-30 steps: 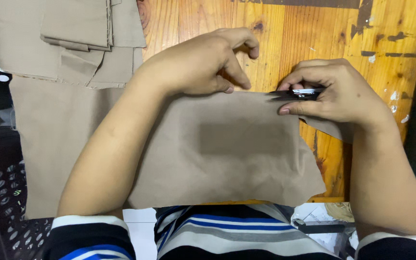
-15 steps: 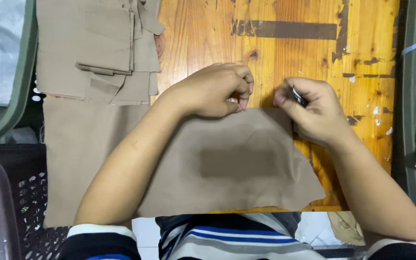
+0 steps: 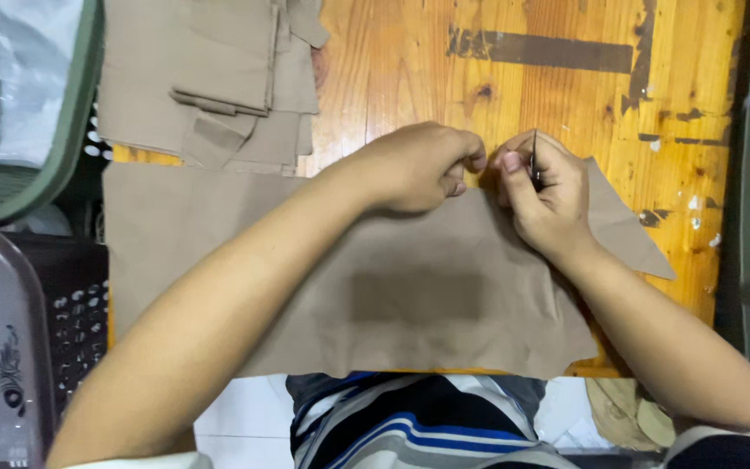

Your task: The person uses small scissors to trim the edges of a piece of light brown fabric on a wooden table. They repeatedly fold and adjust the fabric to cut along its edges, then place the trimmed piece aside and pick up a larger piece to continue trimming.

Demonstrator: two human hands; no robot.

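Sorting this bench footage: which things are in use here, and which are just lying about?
In use: left hand, right hand, tan cloth, small dark tool in the right hand.

Lying about: stack of cut cloth pieces, black crate, plastic bag.

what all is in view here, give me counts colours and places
fabric piece: one, tan, flat on the table under both hands
stack of cut fabric pieces: one stack, tan, far left of the table
wooden table: one, orange-brown with dark worn patches
small metal tool: one, dark, pinched in the right hand
basket: one, black, perforated, left of the table
clear plastic bag: one, top left, in a green-rimmed bin
striped garment: one, blue, white and black, bottom centre
left hand: pinching the fabric's far edge
right hand: holding the tool at that edge
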